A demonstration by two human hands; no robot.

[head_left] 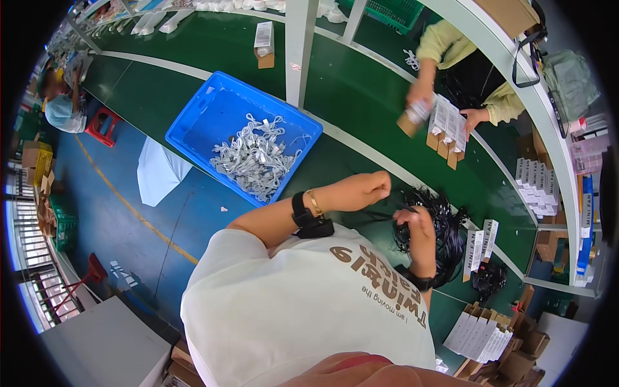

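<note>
My left hand (369, 191) is closed over the green bench; what its fingers hold, if anything, is hidden. Close by, my right hand (416, 220) pinches a thin black cord (382, 213) that runs out toward the left hand. Behind and beside the right hand lies a tangled heap of shiny black cords (451, 248). To the left of my left hand, a blue plastic bin (193, 122) holds a pile of bundled grey-white cables (258, 155) with plugs.
Across the bench a co-worker's hands (475, 120) handle narrow white boxes (445, 126). More white boxes (477, 248) stand near the right. A grey upright post (300, 58) rises behind the bin. A lone box (264, 42) lies farther back. Another person (64, 109) is far left.
</note>
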